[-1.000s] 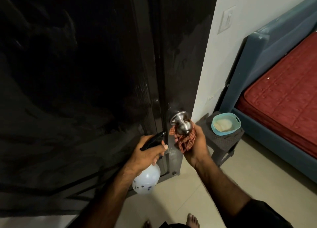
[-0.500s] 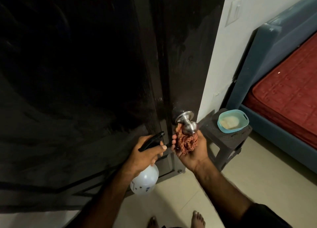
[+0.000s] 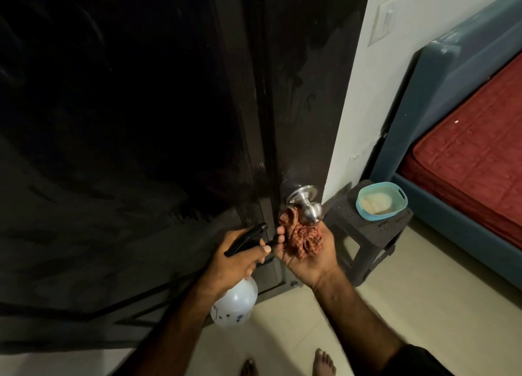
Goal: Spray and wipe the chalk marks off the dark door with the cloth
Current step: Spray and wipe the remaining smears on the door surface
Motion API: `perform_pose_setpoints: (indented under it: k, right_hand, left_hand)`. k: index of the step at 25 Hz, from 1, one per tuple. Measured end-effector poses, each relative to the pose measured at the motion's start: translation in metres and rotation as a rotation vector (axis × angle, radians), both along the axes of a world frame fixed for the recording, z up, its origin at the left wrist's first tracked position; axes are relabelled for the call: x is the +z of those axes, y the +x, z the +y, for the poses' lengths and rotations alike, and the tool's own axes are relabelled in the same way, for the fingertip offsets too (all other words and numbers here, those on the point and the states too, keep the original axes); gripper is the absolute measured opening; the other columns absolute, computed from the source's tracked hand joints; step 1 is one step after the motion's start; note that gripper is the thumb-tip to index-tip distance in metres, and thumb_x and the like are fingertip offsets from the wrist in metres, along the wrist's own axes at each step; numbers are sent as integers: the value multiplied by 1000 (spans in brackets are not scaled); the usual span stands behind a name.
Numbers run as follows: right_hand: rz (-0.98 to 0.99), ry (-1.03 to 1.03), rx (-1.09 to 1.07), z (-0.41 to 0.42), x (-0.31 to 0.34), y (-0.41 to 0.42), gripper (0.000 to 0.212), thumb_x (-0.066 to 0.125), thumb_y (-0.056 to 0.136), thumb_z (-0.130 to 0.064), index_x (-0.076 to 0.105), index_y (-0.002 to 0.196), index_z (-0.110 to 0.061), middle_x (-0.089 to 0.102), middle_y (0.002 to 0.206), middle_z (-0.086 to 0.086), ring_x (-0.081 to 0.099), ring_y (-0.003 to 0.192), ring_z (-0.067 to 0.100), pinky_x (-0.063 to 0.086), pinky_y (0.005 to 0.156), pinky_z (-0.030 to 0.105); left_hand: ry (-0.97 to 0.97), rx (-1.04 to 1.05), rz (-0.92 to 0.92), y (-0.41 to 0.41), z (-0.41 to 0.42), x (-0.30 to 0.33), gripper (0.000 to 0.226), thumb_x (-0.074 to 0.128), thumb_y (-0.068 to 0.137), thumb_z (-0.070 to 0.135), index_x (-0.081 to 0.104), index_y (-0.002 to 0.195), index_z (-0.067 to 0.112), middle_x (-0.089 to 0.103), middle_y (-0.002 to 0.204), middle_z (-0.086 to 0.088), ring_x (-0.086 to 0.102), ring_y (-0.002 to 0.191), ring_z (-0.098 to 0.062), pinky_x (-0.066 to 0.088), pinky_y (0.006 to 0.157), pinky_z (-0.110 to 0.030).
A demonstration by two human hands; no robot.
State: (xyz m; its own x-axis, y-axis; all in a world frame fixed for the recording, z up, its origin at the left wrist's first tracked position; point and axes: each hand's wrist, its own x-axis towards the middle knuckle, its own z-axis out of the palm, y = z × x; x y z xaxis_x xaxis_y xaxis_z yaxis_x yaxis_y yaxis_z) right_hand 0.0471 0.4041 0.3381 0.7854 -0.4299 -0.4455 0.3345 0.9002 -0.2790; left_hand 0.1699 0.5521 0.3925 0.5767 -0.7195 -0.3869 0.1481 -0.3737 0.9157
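The round brushed-steel door knob [image 3: 306, 206] sits on the right edge strip of the glossy dark door [image 3: 127, 149], and everything here gathers around it. Just below and left of the knob, the right hand [image 3: 308, 251] lies palm up with its fingers loosely cupped around a crumpled reddish-brown checked cloth [image 3: 300, 237]; the upper end of the cloth reaches up to touch the underside of the knob. Further left of the knob and a little lower, the left hand [image 3: 237, 258] has its fingers curled round the black trigger head of a white round-bodied plastic spray bottle [image 3: 234, 303], whose body hangs under the wrist and whose nozzle points toward the cloth. Above the knob, faint pale smears show on the door's surface. Right of the knob, beyond the white wall [image 3: 395, 64], a dark woven-pattern plastic stool [image 3: 364, 240] carries a light-blue oval plastic tub [image 3: 381, 200], and past it lies a red quilted mattress [image 3: 474, 155] in a blue-grey frame
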Motion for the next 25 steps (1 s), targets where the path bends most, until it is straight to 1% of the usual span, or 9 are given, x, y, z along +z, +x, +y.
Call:
perform_pose_setpoints:
  k: [3,8,12,14,17,21,22,23,25]
  right_hand:
    - [-21,8,-209,-13,6,-9,45,55,98,-43,83,105,-8,73,110,19,69,86,28,51,75,36]
    - [-27,31,44,-1,1,1,55,51,93,-53,72,116,-7,72,97,12,65,77,23,53,71,34]
    - [119,-128,-181,-12,1,-10,43,55,98,-39,78,112,-6,75,108,16,72,95,29,53,83,40]
    - [283,-353,-246,-27,-3,-26,38,63,101,-36,75,120,-5,76,117,18,72,112,37,56,95,48]
    - [649,-940,-315,-23,-1,-39,34,69,103,-40,76,109,-8,72,90,21,71,82,37,61,76,59]
    - [750,-1930,-379,-19,6,-55,48,84,90,-26,70,136,-15,59,131,8,58,117,24,52,94,34]
    - [778,-2021,-362,-20,3,-57,52,83,91,-26,67,139,-14,57,135,9,56,121,25,51,95,35]
    - [811,-1964,-351,-19,2,-57,50,79,94,-30,64,140,-15,59,133,8,58,119,23,53,93,37]
    - [818,-1540,-365,-8,3,-56,35,68,104,-37,60,136,-24,67,118,1,69,101,16,64,79,42]
  left_hand:
    - [1,-6,16,-1,-1,3,25,80,91,6,67,112,4,68,77,-10,49,49,-10,45,57,-30]
    - [-22,1,-6,-2,-10,5,26,80,90,6,66,112,1,67,78,-13,48,47,-10,44,57,-33]
    - [-23,-52,-2,-5,-20,6,28,79,91,7,64,113,-2,65,76,-12,48,46,-10,43,55,-32]
    - [-30,-61,1,-4,-22,8,26,79,92,7,64,112,-1,65,76,-11,49,47,-8,42,55,-32]
    - [-9,-55,10,-6,-23,6,27,79,92,9,65,114,4,66,77,-8,51,48,-6,43,58,-32]
    - [13,-63,47,-13,-29,7,31,81,90,9,64,117,7,66,77,-7,50,48,-6,44,59,-31]
    - [15,-76,50,-15,-32,8,30,81,90,9,64,116,8,66,77,-8,51,48,-6,44,59,-31]
    - [14,-95,45,-18,-35,10,29,80,90,10,65,114,8,66,78,-8,51,48,-6,44,59,-31]
    - [6,-126,17,-23,-40,12,24,80,92,11,66,111,8,66,79,-8,51,49,-6,45,59,-30]
